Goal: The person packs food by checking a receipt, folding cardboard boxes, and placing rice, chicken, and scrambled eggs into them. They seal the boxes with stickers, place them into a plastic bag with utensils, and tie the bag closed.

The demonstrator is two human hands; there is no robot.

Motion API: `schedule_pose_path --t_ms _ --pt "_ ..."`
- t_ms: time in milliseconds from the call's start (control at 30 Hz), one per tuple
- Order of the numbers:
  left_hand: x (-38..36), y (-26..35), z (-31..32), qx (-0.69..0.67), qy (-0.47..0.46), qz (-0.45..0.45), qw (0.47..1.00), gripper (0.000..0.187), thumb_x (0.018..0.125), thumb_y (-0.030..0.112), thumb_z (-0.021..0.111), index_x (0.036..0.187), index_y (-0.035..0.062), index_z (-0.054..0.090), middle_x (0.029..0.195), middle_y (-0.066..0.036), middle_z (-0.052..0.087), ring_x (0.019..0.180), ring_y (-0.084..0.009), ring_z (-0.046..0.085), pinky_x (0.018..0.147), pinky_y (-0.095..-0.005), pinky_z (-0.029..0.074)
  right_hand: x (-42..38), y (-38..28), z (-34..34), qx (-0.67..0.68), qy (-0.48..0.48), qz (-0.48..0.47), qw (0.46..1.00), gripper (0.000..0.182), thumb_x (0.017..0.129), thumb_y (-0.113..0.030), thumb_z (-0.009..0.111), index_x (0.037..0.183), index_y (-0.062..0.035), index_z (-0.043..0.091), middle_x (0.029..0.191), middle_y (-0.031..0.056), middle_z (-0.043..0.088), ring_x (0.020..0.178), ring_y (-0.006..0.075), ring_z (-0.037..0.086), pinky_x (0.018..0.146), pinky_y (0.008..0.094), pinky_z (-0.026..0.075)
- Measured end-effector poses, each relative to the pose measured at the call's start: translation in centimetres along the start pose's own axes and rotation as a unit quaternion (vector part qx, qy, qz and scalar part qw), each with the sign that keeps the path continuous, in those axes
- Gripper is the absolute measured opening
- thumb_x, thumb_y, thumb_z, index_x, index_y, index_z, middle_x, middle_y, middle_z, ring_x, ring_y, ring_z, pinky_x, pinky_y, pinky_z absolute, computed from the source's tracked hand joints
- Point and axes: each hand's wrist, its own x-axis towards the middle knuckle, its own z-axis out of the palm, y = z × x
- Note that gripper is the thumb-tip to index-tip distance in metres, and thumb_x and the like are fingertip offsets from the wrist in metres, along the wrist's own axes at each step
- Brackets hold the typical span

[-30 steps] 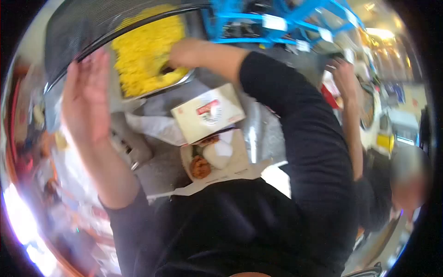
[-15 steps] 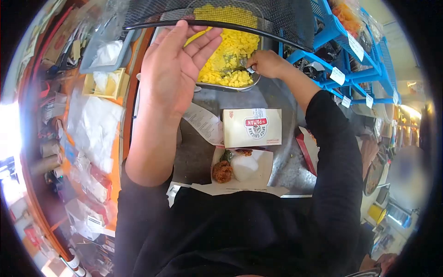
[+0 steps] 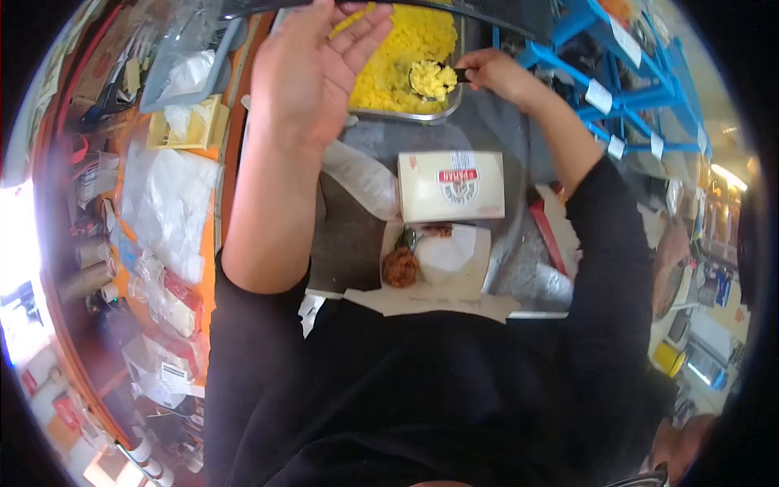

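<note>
My left hand (image 3: pixel 324 61) is raised at the top, its thumb and fingertips on the rim of a black mesh cover (image 3: pixel 503 18). Under the cover lies a metal tray (image 3: pixel 414 117) of yellow scrambled egg (image 3: pixel 377 81). My right hand (image 3: pixel 492 71) grips a dark ladle (image 3: pixel 461 75) heaped with egg, over the tray's right edge. Nearer me, an open paper box (image 3: pixel 475 280) holds fried chicken (image 3: pixel 400 267), something green and white rice (image 3: pixel 443 253). Its lid (image 3: pixel 451 186) bears a printed chicken logo.
Blue racks (image 3: pixel 641 97) with labels stand at the right. A second box with a red side (image 3: pixel 548 231) lies right of the open one. A paper slip (image 3: pixel 365 178) is beside the lid. Plastic bags (image 3: pixel 174 211) and a grey bin (image 3: pixel 154 93) are at the left.
The ladle, earlier down in the egg, has come up full, and my right hand has moved right with it. The view has shifted, so the tray sits higher and the boxes have moved up.
</note>
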Motion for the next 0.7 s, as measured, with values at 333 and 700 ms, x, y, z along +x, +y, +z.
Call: schedule_pose_path --t_ms 333,700 --pt "-0.7 -1.2 -1.8 -0.024 -0.016 -0.020 0.999 0.017 0.098 0.011 0.047 0.100 -0.0057 0.053 0.099 -0.017 0.059 0.103 -0.0297 0.060 0.099 -0.0401 0.048 -26.1 -0.1 7.9 0.015 0.029 0.109 0.993 0.017 0.088 -0.006 0.058 0.102 -0.0002 0.064 0.077 -0.0009 0.058 0.069 0.0089 0.053 0.064 0.0249 0.043" --pt "-1.7 -1.3 0.1 -0.001 0.077 -0.040 0.996 0.015 0.098 0.008 0.046 0.097 -0.0064 0.049 0.101 -0.020 0.056 0.105 -0.0314 0.058 0.100 -0.0396 0.048 -30.0 7.8 14.8 -0.257 0.190 -0.152 0.935 0.028 0.078 -0.003 0.062 0.105 -0.0099 0.066 0.098 0.0065 0.065 0.073 0.0253 0.067 0.065 0.0355 0.056"
